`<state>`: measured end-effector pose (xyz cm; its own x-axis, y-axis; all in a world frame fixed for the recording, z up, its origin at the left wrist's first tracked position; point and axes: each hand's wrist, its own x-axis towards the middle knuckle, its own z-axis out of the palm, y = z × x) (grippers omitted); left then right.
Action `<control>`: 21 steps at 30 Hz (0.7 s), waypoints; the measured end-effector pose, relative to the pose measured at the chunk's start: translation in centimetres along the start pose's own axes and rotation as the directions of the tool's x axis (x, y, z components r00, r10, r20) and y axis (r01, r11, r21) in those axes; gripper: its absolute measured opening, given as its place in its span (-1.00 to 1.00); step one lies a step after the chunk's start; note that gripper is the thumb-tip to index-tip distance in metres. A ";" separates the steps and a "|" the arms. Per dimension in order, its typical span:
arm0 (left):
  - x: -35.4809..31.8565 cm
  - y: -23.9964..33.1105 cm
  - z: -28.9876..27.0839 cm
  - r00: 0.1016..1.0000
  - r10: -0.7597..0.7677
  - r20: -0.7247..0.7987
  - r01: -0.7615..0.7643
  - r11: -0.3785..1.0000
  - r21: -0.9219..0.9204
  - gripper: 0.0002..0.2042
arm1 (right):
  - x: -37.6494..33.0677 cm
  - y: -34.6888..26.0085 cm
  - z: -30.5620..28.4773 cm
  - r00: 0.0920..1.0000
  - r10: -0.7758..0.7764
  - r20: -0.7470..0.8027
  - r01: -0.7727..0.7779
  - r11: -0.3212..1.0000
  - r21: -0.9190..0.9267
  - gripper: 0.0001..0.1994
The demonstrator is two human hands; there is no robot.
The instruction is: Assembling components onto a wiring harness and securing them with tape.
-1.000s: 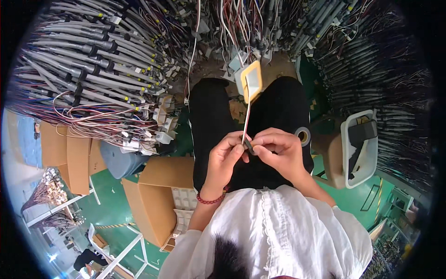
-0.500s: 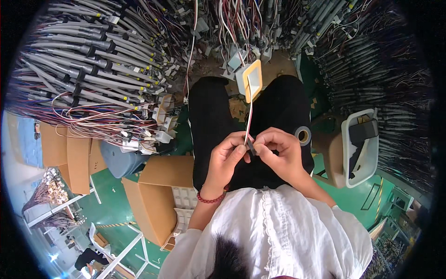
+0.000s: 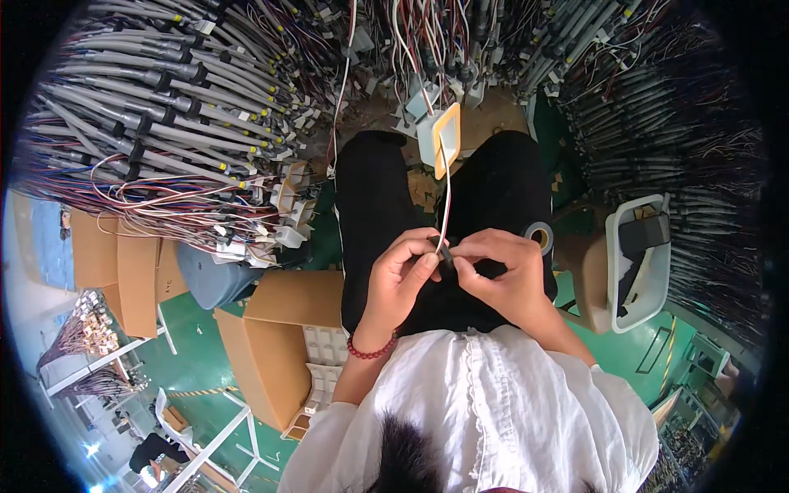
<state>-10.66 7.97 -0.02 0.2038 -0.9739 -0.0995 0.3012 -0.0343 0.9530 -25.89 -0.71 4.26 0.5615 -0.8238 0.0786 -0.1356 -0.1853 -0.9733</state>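
Green workshop floor (image 3: pixel 205 361) is spreading out below the seated person, and bundles of grey cables (image 3: pixel 156 107) and thin coloured wires (image 3: pixel 164 197) are hanging thickly all around the upper half of the view. Open cardboard boxes (image 3: pixel 279 345) are standing at the person's left, one of them showing a white moulded tray (image 3: pixel 325 361) inside.

The person is sitting in black trousers and a white top, with both hands meeting over the lap. The left hand (image 3: pixel 400 275) (a red bead bracelet (image 3: pixel 370 351) is circling its wrist) is pinching a small dark connector (image 3: pixel 444 248) between thumb and fingertips. The right hand (image 3: pixel 501 275) is closing on the same connector from the other side, its fingers curled and touching the piece, so both hands are gripping it together just above the thighs.

A thin red-and-white wire (image 3: pixel 445 197) is running up from the connector, between the knees, to a flat white part with a yellow frame (image 3: pixel 439 140) that is hanging among the wire ends ahead of the person.

A roll of dark tape (image 3: pixel 539 237) is resting on the right thigh, just beside the right hand. Further right, a white plastic bin (image 3: pixel 639 263) is holding some dark objects, well apart from the hands. How the connector's far end looks I cannot tell, since the fingers are covering it.
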 end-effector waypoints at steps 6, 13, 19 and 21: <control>-0.2 0.7 0.1 1.000 -0.013 -0.026 0.018 0.983 0.181 -0.87 | -0.3 -0.2 0.2 1.000 0.021 -0.013 -0.021 1.000 -0.009 -0.86; -0.2 -0.1 -0.1 1.000 -0.029 -0.006 0.030 0.990 0.139 -0.89 | -0.2 0.2 0.5 1.000 0.016 -0.023 -0.017 0.999 -0.049 -0.91; -0.1 -1.1 0.1 0.996 -0.071 0.056 0.081 0.977 -0.196 -0.79 | 0.0 2.3 0.1 0.868 0.409 0.282 -0.492 0.632 0.599 -0.91; -0.1 -1.2 0.3 0.970 -0.226 0.087 0.242 0.875 -0.418 -0.81 | 0.0 2.1 0.2 0.863 0.430 0.264 -0.498 0.641 0.585 -0.91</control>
<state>-11.30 8.09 -1.04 0.0483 -0.9566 -0.2872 0.7027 -0.1719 0.6904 -26.03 -1.04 2.21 0.6418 -0.6495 -0.4077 0.1109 0.6047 -0.7887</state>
